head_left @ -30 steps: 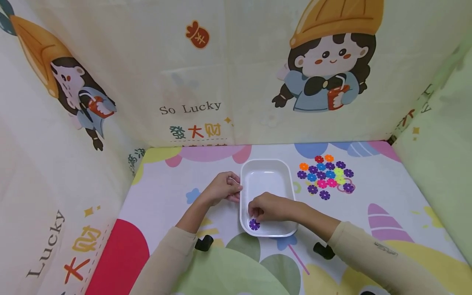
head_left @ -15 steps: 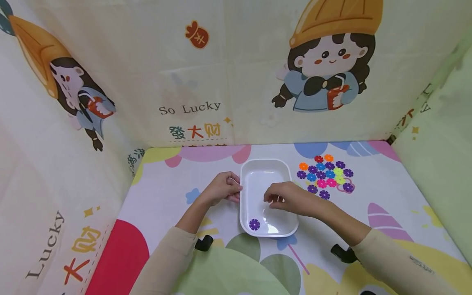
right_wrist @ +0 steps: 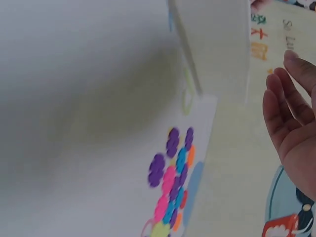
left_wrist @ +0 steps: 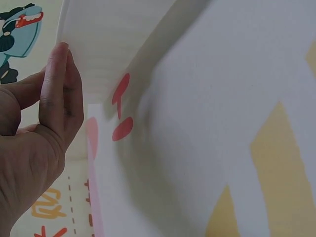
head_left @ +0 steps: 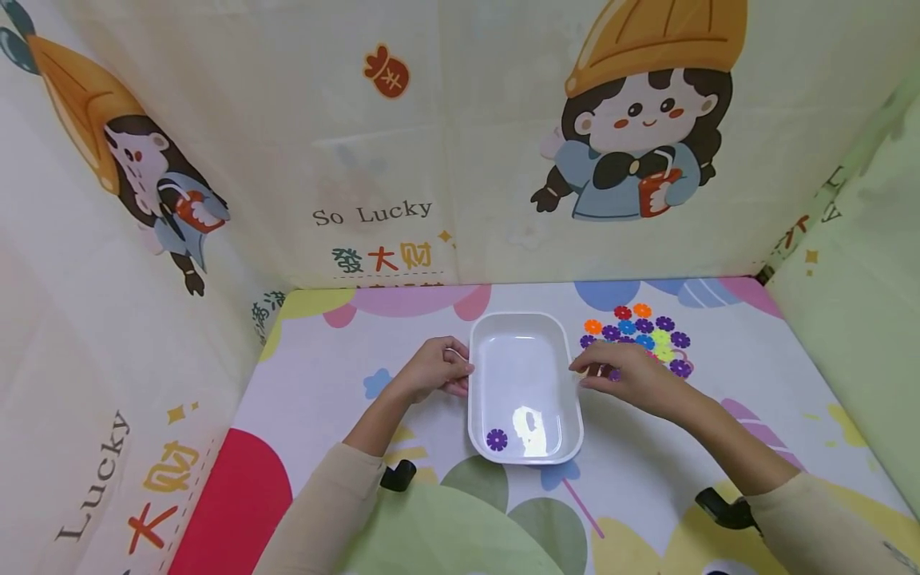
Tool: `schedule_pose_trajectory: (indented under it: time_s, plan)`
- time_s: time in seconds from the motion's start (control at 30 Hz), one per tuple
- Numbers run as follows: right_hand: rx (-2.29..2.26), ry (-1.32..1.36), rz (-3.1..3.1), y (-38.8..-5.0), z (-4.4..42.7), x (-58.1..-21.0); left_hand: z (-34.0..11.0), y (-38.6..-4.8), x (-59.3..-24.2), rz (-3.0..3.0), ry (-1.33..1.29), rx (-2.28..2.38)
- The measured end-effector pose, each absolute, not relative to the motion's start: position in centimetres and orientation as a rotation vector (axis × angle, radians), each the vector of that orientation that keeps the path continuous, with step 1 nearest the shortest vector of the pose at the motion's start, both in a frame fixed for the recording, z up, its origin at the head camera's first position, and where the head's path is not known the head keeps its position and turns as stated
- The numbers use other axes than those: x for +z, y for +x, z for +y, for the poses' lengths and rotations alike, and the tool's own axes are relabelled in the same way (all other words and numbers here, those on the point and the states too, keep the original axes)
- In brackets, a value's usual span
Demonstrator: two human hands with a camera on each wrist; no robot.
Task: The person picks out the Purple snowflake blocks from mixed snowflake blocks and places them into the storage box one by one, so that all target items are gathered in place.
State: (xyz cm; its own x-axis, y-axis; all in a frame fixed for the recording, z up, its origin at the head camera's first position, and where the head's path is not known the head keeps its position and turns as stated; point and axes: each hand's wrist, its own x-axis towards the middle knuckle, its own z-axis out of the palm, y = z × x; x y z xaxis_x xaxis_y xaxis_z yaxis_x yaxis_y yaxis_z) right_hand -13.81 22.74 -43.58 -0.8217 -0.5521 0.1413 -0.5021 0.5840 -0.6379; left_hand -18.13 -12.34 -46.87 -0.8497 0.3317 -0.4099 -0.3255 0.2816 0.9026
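Observation:
A white tray point(head_left: 523, 363) lies on the patterned cloth, with one purple flower-shaped piece point(head_left: 497, 440) in its near left corner. My left hand point(head_left: 434, 367) grips the tray's left rim; in the left wrist view the fingers of that hand point(left_wrist: 57, 103) lie along the tray wall point(left_wrist: 111, 44). Just past the right rim, my right hand point(head_left: 636, 377) hovers with parted fingers and partly hides the colored pieces point(head_left: 664, 323). In the right wrist view this hand point(right_wrist: 294, 118) holds nothing, and purple pieces point(right_wrist: 156, 170) lie below the tray point(right_wrist: 219, 44).
The loose pieces, in purple, blue, orange, red and yellow, form a cluster at the back right of the table point(head_left: 331, 351). A printed cloth wall point(head_left: 496, 160) rises behind the table, and others stand at both sides.
My right hand has moved right and away from me, out of the tray to beside its right rim, and its fingers have spread. My left hand and the purple piece have stayed put.

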Motion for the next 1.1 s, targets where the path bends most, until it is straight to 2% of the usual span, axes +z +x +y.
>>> schedule_pose_trajectory:
  time_s: [0.53, 1.1]
  plan:
    - [-0.957, -0.812, 2.884, -13.6, 29.0, -47.2, -12.1, -18.1, -46.6, 2.047, -0.002, 1.572]
    - [-0.809, -0.561, 2.861, -14.7, 31.1, -49.3, -12.3, -18.3, -46.9, 2.051, -0.004, 1.559]
